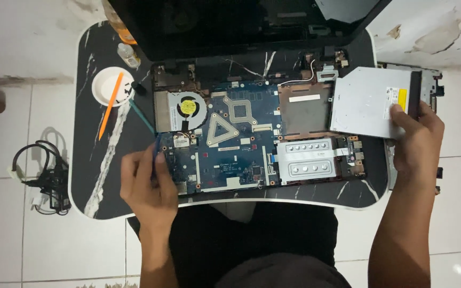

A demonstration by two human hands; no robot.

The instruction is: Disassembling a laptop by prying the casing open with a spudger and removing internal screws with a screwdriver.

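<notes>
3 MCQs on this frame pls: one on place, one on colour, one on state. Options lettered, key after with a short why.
1. Where is the cooling fan on the opened laptop base?
A. upper left
B. lower right
C. centre bottom

2. What colour is the thin stick that lies across the small white dish?
A. green
B. orange
C. black

3. What is the right hand doing?
A. resting flat on the floor
B. gripping the silver optical drive by its bezel end
C. holding the power adapter

Key:
1 A: the fan sits at the board's upper left corner, beside the heatsink.
2 B: the stick over the dish is orange.
3 B: the fingers close on the drive's right end, at the right edge of the table; the left hand holds a tool at the board's lower left.
</notes>
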